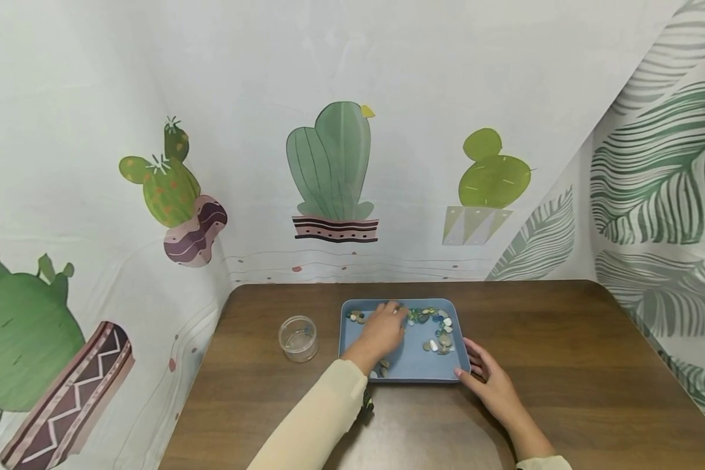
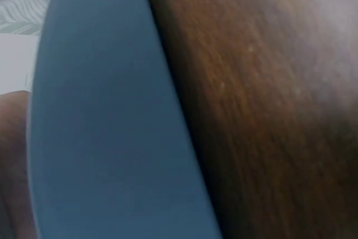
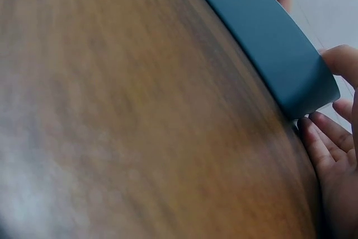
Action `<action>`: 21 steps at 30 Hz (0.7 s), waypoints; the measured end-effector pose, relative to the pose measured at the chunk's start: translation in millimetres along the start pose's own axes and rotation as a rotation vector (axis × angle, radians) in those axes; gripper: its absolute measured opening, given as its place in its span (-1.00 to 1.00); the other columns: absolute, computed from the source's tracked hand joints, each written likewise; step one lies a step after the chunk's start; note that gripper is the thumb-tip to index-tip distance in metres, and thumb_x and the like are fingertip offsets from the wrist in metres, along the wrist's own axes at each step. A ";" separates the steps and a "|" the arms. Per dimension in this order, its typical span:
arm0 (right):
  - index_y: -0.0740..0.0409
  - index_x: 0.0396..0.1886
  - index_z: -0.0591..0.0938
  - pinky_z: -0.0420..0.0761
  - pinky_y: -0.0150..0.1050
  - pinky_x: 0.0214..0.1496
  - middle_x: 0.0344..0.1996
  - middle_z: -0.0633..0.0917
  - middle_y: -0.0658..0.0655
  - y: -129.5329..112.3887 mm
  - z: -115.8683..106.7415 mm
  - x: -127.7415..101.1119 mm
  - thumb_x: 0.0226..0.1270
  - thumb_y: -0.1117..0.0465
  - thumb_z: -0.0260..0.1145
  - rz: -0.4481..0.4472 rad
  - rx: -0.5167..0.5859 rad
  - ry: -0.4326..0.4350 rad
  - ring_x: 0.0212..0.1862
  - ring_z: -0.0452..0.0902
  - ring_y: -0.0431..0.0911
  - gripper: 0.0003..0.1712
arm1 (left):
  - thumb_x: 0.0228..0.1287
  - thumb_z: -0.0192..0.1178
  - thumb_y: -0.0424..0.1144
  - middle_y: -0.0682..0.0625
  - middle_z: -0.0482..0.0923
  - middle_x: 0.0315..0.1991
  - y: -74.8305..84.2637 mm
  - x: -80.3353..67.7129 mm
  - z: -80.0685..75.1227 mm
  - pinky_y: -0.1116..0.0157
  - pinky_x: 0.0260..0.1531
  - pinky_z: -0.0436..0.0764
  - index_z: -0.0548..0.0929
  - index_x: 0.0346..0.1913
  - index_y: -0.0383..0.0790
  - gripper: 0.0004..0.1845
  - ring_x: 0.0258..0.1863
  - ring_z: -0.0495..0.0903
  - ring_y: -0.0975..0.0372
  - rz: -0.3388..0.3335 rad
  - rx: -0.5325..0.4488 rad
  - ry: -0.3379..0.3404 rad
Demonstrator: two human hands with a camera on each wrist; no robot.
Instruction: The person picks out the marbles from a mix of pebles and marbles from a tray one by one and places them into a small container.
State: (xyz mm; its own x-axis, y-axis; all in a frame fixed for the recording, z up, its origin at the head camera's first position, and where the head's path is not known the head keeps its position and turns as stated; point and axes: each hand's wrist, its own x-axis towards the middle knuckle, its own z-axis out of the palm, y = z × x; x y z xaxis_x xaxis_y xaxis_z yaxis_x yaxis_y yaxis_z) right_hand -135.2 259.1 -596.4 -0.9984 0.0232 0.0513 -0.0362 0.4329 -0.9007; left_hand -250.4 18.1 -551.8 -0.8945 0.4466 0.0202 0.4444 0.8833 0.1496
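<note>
A shallow blue tray lies on the brown table, with small pebbles and glass stones spread along its inner edges. My left hand reaches over the tray, its bent fingers down among the stones near the back rim; whether they pinch one is hidden. At the front right corner my right hand grips the tray, thumb at the rim and fingers along the side. Green glass stones line the back, and pale and brown pebbles sit at the right. The left wrist view shows mostly the tray's outer wall.
A clear round glass container stands on the table left of the tray. Under the left sleeve is a small dark thing, partly covered. A cloth with printed cacti hangs behind the table.
</note>
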 end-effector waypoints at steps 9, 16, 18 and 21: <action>0.04 0.54 0.28 0.46 -0.66 0.12 0.41 0.46 0.28 -0.5 0.0 -1.5 0.33 0.09 0.44 -0.017 0.020 -0.008 0.17 0.36 -0.52 -0.15 | 0.52 0.03 -0.16 0.02 0.46 0.36 9.5 7.0 -0.2 0.12 0.30 0.53 0.54 0.36 0.00 -0.58 0.28 0.47 0.13 -0.069 0.074 -0.030; 0.01 0.54 0.28 0.46 -0.66 0.12 0.41 0.46 0.26 -1.9 -0.9 -1.9 0.33 0.05 0.43 0.007 -0.006 -0.010 0.24 0.41 -0.32 -0.15 | 0.55 -0.01 -0.18 0.03 0.46 0.35 12.2 10.0 3.8 0.13 0.26 0.54 0.58 0.32 0.02 -0.61 0.26 0.47 0.14 -0.079 0.106 -0.017; 0.01 0.54 0.29 0.46 -0.66 0.12 0.41 0.46 0.26 -2.2 -0.7 -1.9 0.34 0.04 0.43 0.014 -0.011 -0.010 0.25 0.43 -0.26 -0.15 | 0.54 0.03 -0.18 0.04 0.47 0.33 12.0 11.3 5.7 0.15 0.23 0.55 0.61 0.29 0.03 -0.63 0.24 0.48 0.14 -0.081 0.116 -0.002; 0.03 0.53 0.29 0.46 -0.66 0.12 0.40 0.46 0.26 -2.2 -0.2 -1.8 0.34 0.05 0.43 0.014 -0.017 -0.008 0.26 0.44 -0.21 -0.16 | 0.52 0.08 -0.17 0.06 0.49 0.30 11.6 13.2 7.5 0.16 0.19 0.56 0.64 0.26 0.04 -0.66 0.24 0.49 0.15 -0.082 0.133 0.011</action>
State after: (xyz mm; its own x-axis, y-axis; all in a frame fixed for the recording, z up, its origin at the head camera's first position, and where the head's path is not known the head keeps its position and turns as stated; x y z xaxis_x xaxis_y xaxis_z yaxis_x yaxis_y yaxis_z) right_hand -133.4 258.3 -594.4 -0.9991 0.0224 0.0351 -0.0214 0.4475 -0.8940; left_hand -256.7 35.4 -557.2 -0.9284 0.3709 0.0242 0.3713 0.9283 0.0192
